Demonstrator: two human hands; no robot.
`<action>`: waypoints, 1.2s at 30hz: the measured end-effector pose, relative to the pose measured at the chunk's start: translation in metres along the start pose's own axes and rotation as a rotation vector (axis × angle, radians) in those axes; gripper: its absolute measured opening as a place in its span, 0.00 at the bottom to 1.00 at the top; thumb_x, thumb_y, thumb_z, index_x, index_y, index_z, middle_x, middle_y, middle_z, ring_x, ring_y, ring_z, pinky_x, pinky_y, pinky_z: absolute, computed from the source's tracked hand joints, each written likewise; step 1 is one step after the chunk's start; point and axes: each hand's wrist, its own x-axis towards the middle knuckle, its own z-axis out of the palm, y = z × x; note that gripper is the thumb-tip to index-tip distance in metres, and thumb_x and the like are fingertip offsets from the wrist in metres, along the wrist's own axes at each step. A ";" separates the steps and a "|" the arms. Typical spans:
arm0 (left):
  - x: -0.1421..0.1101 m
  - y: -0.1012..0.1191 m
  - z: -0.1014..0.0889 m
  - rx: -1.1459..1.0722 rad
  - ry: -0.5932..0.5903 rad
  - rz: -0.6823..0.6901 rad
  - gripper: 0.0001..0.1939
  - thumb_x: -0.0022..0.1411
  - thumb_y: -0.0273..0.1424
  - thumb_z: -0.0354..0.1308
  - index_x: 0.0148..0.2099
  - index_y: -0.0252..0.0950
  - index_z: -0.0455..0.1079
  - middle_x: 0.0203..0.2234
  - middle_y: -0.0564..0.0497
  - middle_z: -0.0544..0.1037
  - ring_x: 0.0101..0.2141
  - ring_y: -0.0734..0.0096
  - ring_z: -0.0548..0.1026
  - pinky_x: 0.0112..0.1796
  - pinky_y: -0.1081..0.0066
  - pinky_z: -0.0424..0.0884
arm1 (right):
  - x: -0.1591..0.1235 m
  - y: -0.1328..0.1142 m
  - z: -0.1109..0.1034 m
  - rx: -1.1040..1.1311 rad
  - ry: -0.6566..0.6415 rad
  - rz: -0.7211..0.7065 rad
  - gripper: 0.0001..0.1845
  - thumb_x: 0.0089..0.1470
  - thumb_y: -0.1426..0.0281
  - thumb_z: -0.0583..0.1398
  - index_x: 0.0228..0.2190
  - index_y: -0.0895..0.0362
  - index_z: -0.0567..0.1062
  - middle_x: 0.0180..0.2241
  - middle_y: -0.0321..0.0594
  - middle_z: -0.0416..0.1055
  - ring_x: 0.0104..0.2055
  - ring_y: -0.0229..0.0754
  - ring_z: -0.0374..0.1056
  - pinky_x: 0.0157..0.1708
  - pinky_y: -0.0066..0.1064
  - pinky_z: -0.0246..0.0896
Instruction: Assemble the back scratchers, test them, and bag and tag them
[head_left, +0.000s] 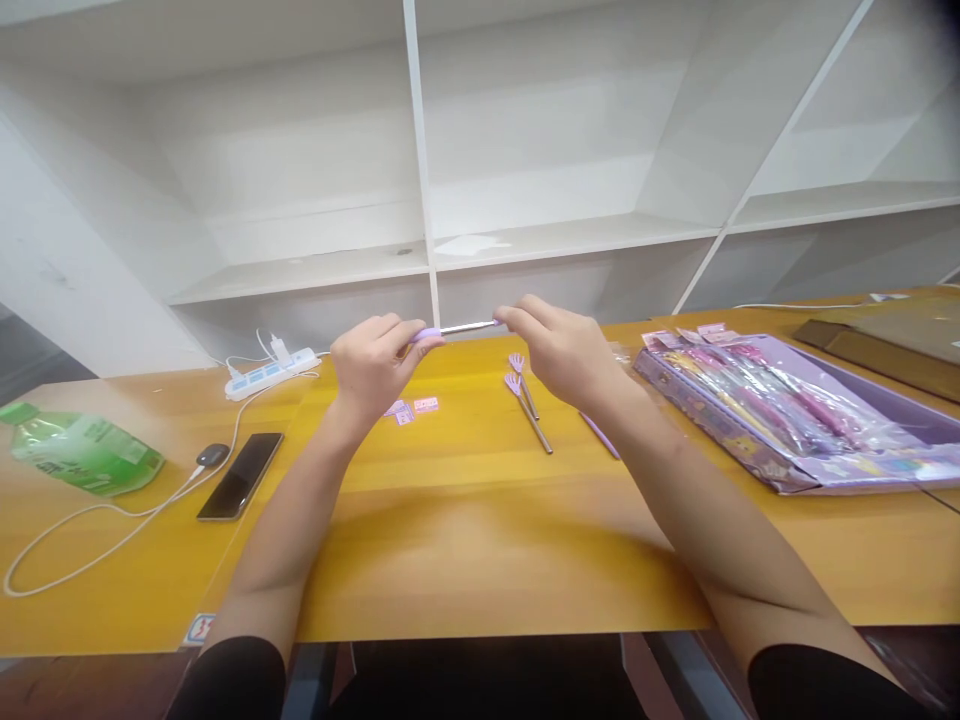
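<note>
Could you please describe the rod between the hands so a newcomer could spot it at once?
Start at the yellow table and look up to its far edge. There a silvery rod with a purple handle spans from left hand to right hand. Unlike the claw-headed sticks lying below, it is held aloft.

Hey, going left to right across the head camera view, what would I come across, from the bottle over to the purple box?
Green bottle, phone, left hand, metal rod held between both hands, right hand, purple box with plastic-wrapped items in it.
</note>
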 end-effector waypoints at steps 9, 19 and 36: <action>0.008 -0.010 -0.020 -0.072 -0.124 0.050 0.21 0.78 0.47 0.63 0.36 0.39 0.79 0.22 0.54 0.75 0.26 0.71 0.69 0.30 0.67 0.59 | -0.002 0.002 -0.023 -0.021 -0.146 -0.064 0.36 0.57 0.87 0.54 0.62 0.52 0.72 0.51 0.42 0.79 0.34 0.41 0.69 0.29 0.33 0.44; 0.014 -0.001 -0.037 0.129 -0.312 0.187 0.17 0.85 0.38 0.51 0.46 0.38 0.77 0.29 0.50 0.79 0.30 0.67 0.74 0.32 0.64 0.60 | 0.000 -0.001 -0.019 0.017 -0.056 -0.094 0.26 0.65 0.83 0.55 0.58 0.54 0.76 0.47 0.40 0.83 0.34 0.40 0.71 0.29 0.32 0.45; 0.013 0.007 -0.041 0.070 -0.339 0.197 0.14 0.84 0.35 0.53 0.44 0.39 0.76 0.33 0.49 0.81 0.33 0.65 0.74 0.33 0.63 0.60 | -0.001 -0.024 -0.021 0.033 -0.086 -0.142 0.26 0.66 0.82 0.51 0.59 0.55 0.75 0.43 0.41 0.81 0.29 0.38 0.63 0.27 0.33 0.40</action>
